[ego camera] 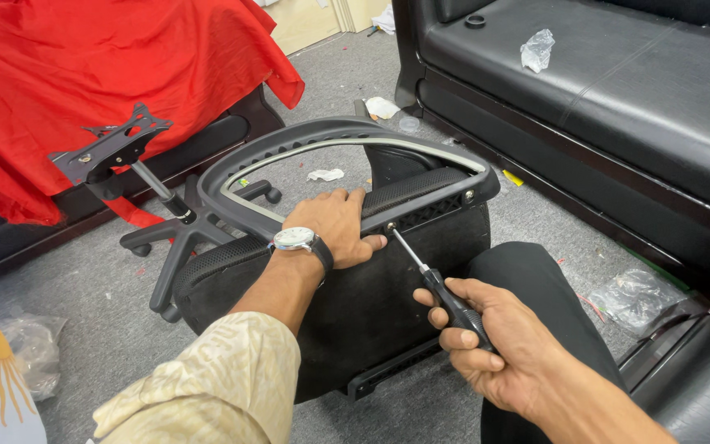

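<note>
Black mesh office-chair backrest with grey plastic frame [347, 271] is propped on the grey carpet at centre. Left of it, a crumpled clear plastic bag [30, 349] lies unlabelled. Its top bar is clamped by the left hand [334, 230], fingers curled shut. The black-handled screwdriver [441, 292], fisted in the right hand [495, 345], could slip off the screw if angled. Right of the backrest, another clear wrapper [638, 296].

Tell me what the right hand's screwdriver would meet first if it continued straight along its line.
Probably the screw on the black chair frame: the screwdriver in the right hand points at it, beside the left hand.
</note>
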